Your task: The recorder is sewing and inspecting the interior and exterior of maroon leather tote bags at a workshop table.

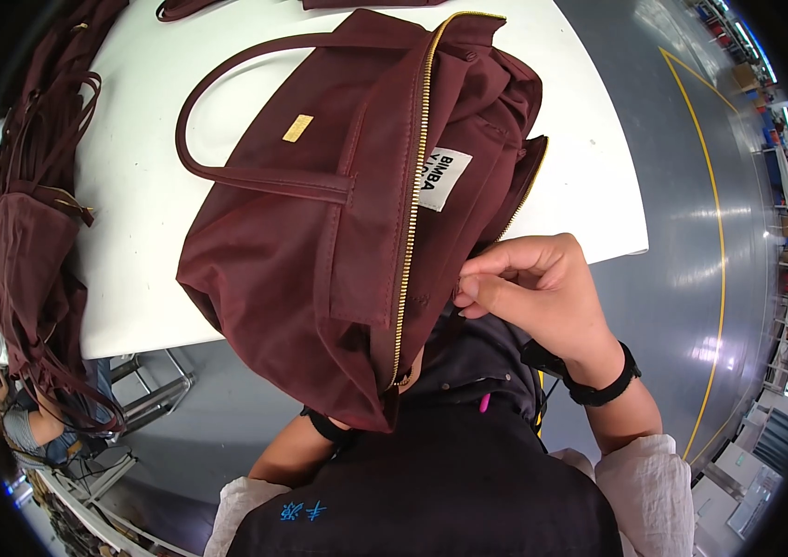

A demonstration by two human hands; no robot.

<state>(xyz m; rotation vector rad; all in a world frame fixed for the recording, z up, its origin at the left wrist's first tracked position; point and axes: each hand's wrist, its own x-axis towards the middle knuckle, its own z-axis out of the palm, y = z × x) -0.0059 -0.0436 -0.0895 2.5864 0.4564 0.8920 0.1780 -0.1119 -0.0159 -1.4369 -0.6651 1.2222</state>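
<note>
A dark maroon handbag (273,213) lies tilted over the table's near edge, its top unzipped toward my right. A gold-toothed zipper (408,223) runs along the opening, and a looped handle (192,121) arches out on the left side. Inside, a white label (445,178) shows on the lining. My right hand (542,288) is closed in a pinch at the near right of the opening; what lies between thumb and fingertips is too small to make out. The bag covers most of my left hand (414,368), of which only a sliver shows by the zipper's near end; its fingers are hidden.
Under the bag is a white table (589,139) with a curved right edge. More maroon bags (37,241) hang or pile at the left, and maroon pieces (371,3) lie at the far edge. Another person (27,427) sits at the lower left, beside metal framing (157,385).
</note>
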